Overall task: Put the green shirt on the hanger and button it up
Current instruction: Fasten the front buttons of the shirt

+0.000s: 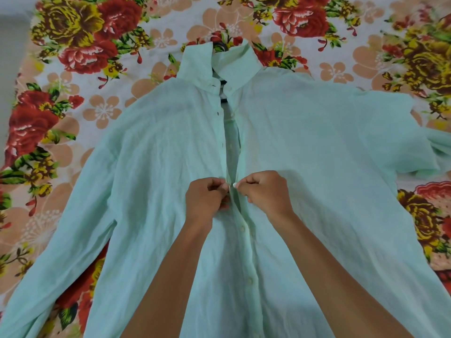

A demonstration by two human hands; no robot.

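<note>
The left hand (207,198) and right hand (264,191), 2 in all, each pinch an edge of the placket of 1 green shirt (317,147), fingertips nearly meeting at a white button (235,184). Below them 2 buttons sit fastened; above, the front gapes open. The shirt lies flat, sleeves spread, on 1 dark hanger (223,82) showing at the collar, over a floral bedsheet (80,52).

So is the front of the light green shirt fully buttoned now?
No. The light green shirt gapes open above both hands; below, buttons look fastened.
</note>
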